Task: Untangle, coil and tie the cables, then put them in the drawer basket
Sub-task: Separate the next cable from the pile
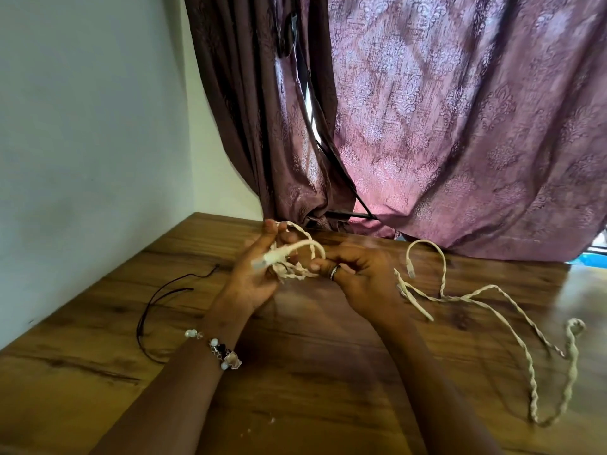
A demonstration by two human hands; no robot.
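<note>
I count two cables on the table [312, 372], which is wood-grained and glossy. The white cable [512, 326] is twisted like rope; its loose length snakes right of the hands, with one clear plug standing near the table's far edge. Its other end is bunched into loops above the table's middle. My left hand [253, 277] grasps that bunch and a second plug, fingers curled round it. My right hand [358, 277], wearing one ring, seems to pinch a strand, though blur hides the fingertips. A thin black cable [154, 310] lies left of the hands.
</note>
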